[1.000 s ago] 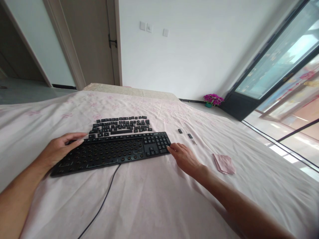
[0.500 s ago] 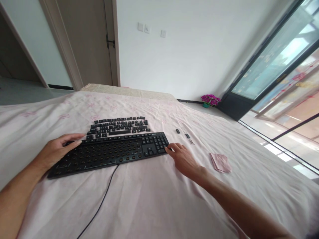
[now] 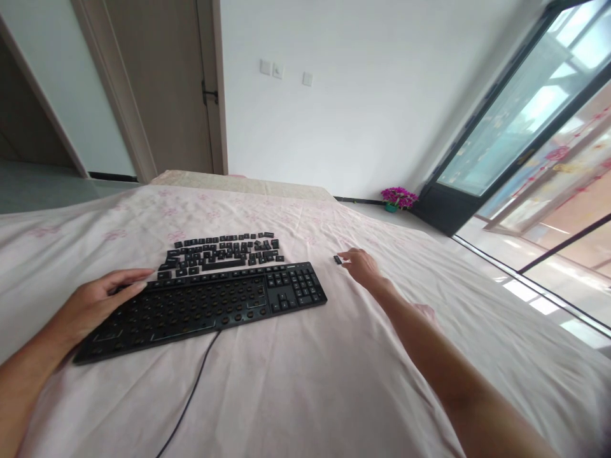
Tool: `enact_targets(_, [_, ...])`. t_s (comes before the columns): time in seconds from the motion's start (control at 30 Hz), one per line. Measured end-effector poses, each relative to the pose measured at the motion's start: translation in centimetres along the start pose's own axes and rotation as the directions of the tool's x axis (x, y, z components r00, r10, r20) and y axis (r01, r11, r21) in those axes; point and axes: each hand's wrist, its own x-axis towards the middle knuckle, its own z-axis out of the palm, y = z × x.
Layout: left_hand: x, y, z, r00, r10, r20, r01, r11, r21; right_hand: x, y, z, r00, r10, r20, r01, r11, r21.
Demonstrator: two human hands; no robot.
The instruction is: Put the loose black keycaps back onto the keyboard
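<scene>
Bed (image 3: 305,381), pink floral sheet, carries everything. Keyboard (image 3: 205,302): black, most caps stripped from the main block, number pad still capped; lies left of centre, cable (image 3: 188,401) trailing to the near edge. Loose keycaps (image 3: 222,249) in rows just beyond the keyboard, toward the far edge.

Left hand (image 3: 95,302): forearm in from the near left corner, palm down, fingers loosely extended and open, resting on the keyboard's left end; grips nothing.

Right hand (image 3: 363,266): arm stretched out long from the near right corner, fingers slightly curled, tips at a small black piece (image 3: 338,259) lying on the sheet right of the keyboard. Cannot tell whether the fingers touch or pinch it.

Versus 0.5 s ago: right hand was at the keyboard's right end by the number pad, now beyond it at the small piece. Left hand unchanged. Folded pink cloth, then visible at right, now hidden behind the right forearm
</scene>
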Motion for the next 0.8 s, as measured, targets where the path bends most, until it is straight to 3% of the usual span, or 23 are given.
enact_targets(0.33, [-0.2, 0.8, 0.2, 0.999, 0.016, -0.030, -0.015, 1.000, 0.025, 3.2, 0.3, -0.9, 0.967, -0.216, 0.136, 0.228, 0.971, -0.077])
enact_targets(0.57, [-0.1, 0.6, 0.1, 1.000, 0.007, -0.027, -0.007, 0.999, 0.035, 4.5, 0.2, -0.7, 0.966, -0.154, 0.207, 0.170, 0.984, -0.061])
enact_targets(0.8, [0.0, 0.4, 0.0, 1.000, 0.007, -0.021, -0.007, 0.999, 0.042, 4.2, -0.1, -1.1, 0.974, -0.098, 0.204, 0.089, 0.995, 0.054])
